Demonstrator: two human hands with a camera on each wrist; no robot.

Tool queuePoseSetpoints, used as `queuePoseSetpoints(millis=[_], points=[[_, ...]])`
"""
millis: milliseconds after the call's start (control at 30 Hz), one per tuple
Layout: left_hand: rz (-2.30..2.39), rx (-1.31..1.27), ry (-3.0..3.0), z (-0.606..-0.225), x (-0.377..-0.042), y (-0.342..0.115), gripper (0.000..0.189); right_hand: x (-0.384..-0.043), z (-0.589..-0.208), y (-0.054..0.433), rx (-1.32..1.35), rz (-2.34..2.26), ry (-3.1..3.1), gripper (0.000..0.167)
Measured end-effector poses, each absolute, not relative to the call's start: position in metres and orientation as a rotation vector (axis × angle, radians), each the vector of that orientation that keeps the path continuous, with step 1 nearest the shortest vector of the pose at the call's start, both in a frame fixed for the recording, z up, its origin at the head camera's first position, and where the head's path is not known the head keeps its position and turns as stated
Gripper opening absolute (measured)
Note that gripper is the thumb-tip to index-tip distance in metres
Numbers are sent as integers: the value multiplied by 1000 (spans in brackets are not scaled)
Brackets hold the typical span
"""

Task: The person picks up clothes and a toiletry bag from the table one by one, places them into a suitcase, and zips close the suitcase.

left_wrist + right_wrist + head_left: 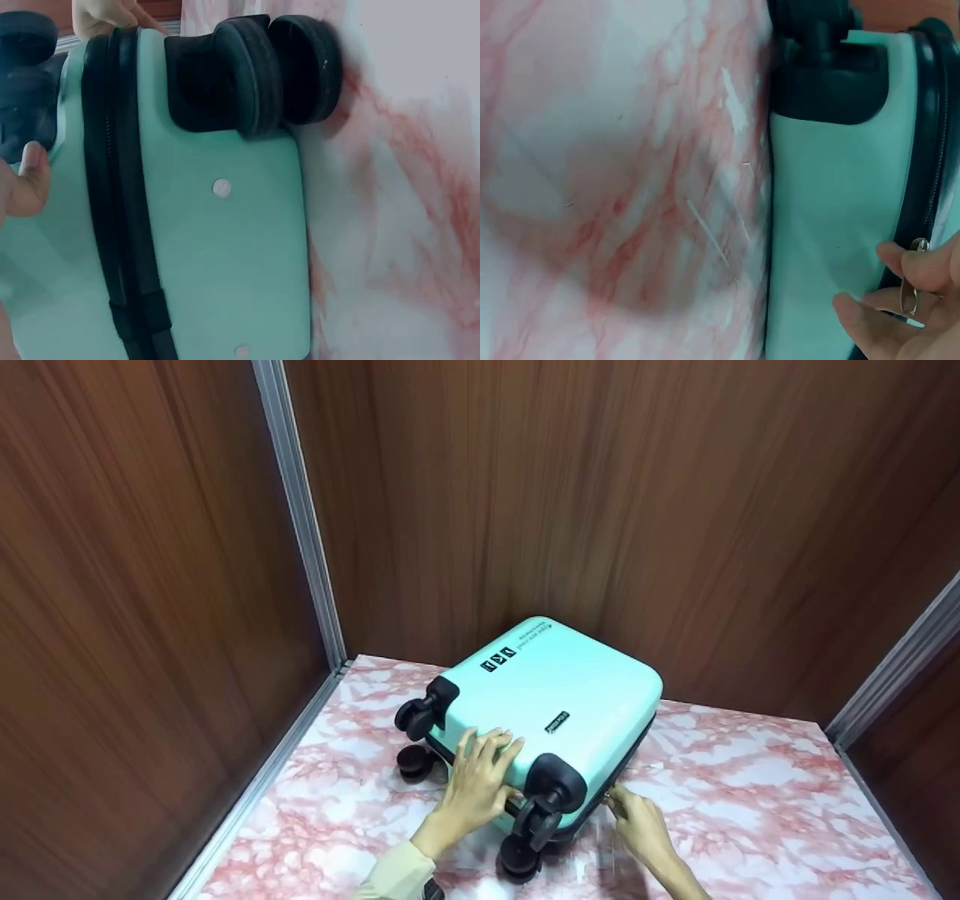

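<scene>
A mint-green hard-shell suitcase (592, 682) lies flat on the floor, its black wheels (414, 763) toward me. Across the wheel-end edge of its upper shell rests my left hand (476, 780), fingers spread on top. Its thumb (28, 184) touches the end face beside an upper wheel mount. At the right side, my right hand (639, 819) pinches a metal zipper pull (909, 296). The pull hangs from a slider on the black zipper band (924, 165) running around the case. Part of the pull is hidden by the fingers.
Pink-and-white marbled floor (757, 780) surrounds the case. A brown wood-grain panel (600, 510) stands close behind it, with another panel (150, 585) at the left. Metal strips (300, 525) run along the corners.
</scene>
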State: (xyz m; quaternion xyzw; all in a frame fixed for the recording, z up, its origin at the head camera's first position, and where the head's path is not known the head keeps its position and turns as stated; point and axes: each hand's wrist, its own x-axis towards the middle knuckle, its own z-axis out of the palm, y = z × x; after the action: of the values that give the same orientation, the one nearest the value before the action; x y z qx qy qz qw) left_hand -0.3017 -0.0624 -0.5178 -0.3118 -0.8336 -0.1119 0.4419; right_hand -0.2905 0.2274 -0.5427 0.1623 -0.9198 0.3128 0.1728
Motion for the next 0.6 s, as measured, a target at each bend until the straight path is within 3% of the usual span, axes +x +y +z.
queuePoseSetpoints(millis=[167,600], points=[[-394,-869,-2072,-518,-307,-68,77,-282,-543,226,490,831,-2586,11],[-193,-789,-2106,-518,-309,-64,76,-265,-545,224,480,632,-2519,5]])
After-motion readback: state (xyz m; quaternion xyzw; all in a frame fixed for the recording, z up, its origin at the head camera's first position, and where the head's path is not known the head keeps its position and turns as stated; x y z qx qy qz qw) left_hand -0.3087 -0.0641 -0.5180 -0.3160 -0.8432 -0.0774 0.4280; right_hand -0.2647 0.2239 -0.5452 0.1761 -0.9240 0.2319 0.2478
